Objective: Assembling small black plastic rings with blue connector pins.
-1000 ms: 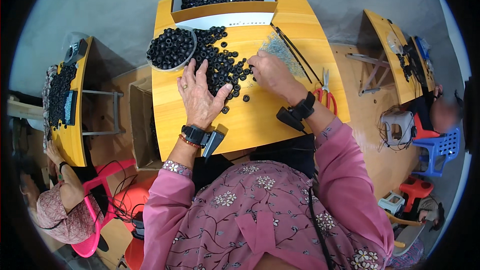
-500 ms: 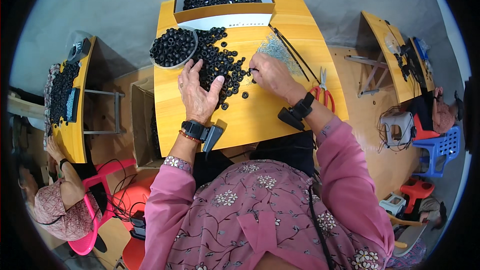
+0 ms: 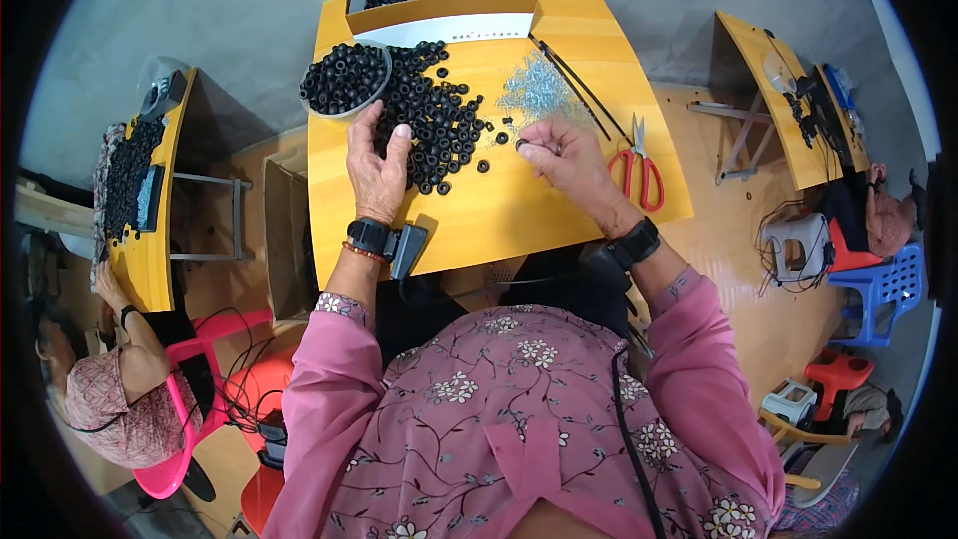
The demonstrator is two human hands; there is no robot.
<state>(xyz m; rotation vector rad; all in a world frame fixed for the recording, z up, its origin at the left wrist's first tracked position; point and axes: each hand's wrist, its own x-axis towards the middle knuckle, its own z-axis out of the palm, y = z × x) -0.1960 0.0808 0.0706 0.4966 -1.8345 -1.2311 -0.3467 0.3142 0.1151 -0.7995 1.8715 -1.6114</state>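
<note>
My left hand [image 3: 377, 175] rests at the left edge of a spread of small black ring-shaped pieces [image 3: 429, 125]. Its thumb and forefinger are apart and hold nothing; the forefinger reaches to the clear round tub [image 3: 385, 92] filled with more such rings. To the right, my right hand [image 3: 571, 170] pinches a small black ring [image 3: 522, 144] between thumb and fingers, raised above the yellow table [image 3: 469, 230]. Just beyond it lies a heap of tiny silvery pieces [image 3: 542, 85], too small to make out. A few loose rings sit between the two hands.
A cardboard box [image 3: 439, 18] of black rings stands at the table's far edge. Two thin black rods [image 3: 574, 80] and red-handled scissors [image 3: 639, 165] lie to the right. At the far left, a co-worker [image 3: 130, 379] sits by another table [image 3: 145, 274]. A blue stool [image 3: 883, 289] stands at right.
My right hand has drawn back toward me and right, with a black ring in its fingertips. My left hand has shifted slightly left, its fingers less spread.
</note>
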